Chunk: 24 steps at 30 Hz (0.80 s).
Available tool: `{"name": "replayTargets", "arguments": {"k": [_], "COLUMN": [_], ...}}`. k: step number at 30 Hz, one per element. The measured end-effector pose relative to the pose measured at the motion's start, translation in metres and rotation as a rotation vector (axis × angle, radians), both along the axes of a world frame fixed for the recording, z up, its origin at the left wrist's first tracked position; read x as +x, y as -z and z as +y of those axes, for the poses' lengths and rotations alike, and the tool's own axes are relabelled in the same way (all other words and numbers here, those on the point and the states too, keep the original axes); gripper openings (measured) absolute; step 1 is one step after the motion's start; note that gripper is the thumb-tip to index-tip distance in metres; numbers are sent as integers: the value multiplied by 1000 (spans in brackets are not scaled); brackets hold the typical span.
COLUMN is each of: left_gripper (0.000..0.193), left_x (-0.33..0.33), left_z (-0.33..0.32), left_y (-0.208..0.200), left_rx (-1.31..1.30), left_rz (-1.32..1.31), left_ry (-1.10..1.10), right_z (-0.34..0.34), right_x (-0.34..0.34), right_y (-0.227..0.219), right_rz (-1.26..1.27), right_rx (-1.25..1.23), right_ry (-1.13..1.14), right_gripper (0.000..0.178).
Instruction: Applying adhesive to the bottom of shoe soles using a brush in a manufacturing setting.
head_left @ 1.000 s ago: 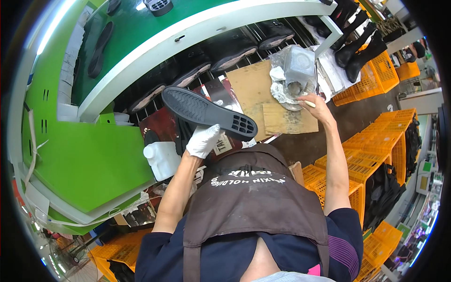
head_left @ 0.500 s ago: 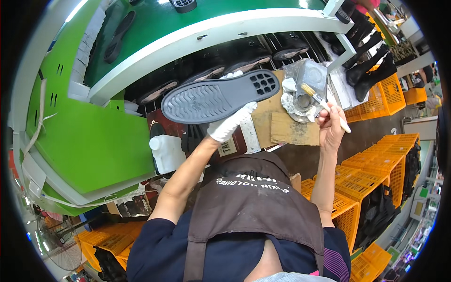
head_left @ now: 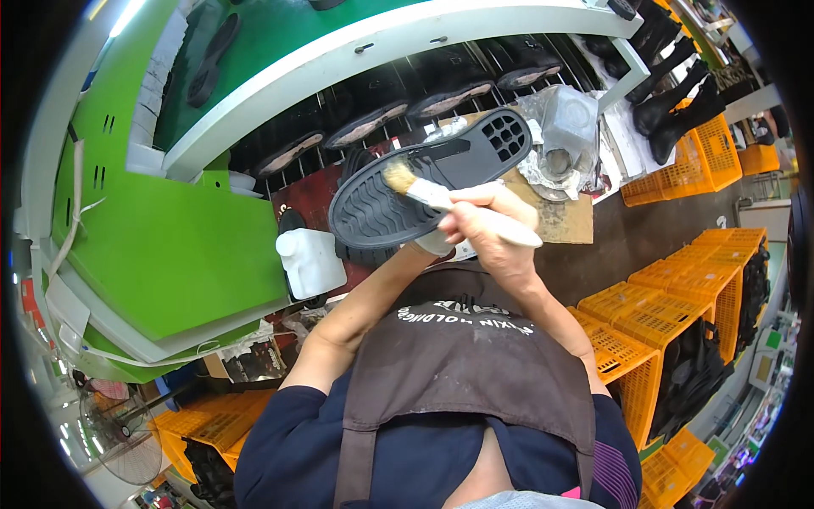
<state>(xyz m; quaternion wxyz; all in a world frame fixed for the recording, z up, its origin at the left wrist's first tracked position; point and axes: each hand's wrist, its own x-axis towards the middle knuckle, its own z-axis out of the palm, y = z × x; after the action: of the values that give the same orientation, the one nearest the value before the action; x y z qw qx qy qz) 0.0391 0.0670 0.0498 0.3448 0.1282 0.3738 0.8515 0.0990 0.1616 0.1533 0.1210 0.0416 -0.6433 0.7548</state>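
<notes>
My left hand [head_left: 437, 241] wears a white glove and holds a dark rubber shoe sole [head_left: 458, 161] from beneath. The sole covers most of that hand. Wavy ridges line its wide front part, and open cells fill its heel, which points to the far right. In my bare right hand [head_left: 502, 229] is a paintbrush [head_left: 428, 192] with a white handle. Its pale bristles lie over the ridged front of the sole, seemingly touching it. Right of the heel are a clear plastic tub [head_left: 570, 117] and a whitish-crusted round container [head_left: 557, 161].
Black shoe uppers [head_left: 441, 97] sit in a row on a rack under a white frame bar [head_left: 339, 72]. A white plastic jug [head_left: 309, 263] stands left of my forearm. Cardboard [head_left: 564, 216] lies by the containers. Orange crates [head_left: 661, 297] line the right.
My right hand has brought the brush left, from beside the containers to over the sole. The sole has shifted right and slightly nearer, its heel still at the far right.
</notes>
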Motion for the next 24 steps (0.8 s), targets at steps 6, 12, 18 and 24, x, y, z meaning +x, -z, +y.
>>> {"name": "replayTargets", "arguments": {"k": [6,12,18,24], "left_gripper": [14,21,24,16], "left_x": [5,3,1,-4], "left_z": [-2,-10,-9,-4], "left_y": [-24,-28,-7,27], "left_rx": [-211,-534,-548,-435], "left_rz": [401,758,809,512], "left_ry": [-248,-348,-321,-201], "right_z": [23,59,55,16], "right_x": [-7,-11,-4,5], "right_y": [6,18,21,11], "right_rz": [-32,-48,-27,-45], "right_rx": [15,25,113,74], "right_ry": [152,383,399,253], "right_gripper": [16,17,18,17]}}
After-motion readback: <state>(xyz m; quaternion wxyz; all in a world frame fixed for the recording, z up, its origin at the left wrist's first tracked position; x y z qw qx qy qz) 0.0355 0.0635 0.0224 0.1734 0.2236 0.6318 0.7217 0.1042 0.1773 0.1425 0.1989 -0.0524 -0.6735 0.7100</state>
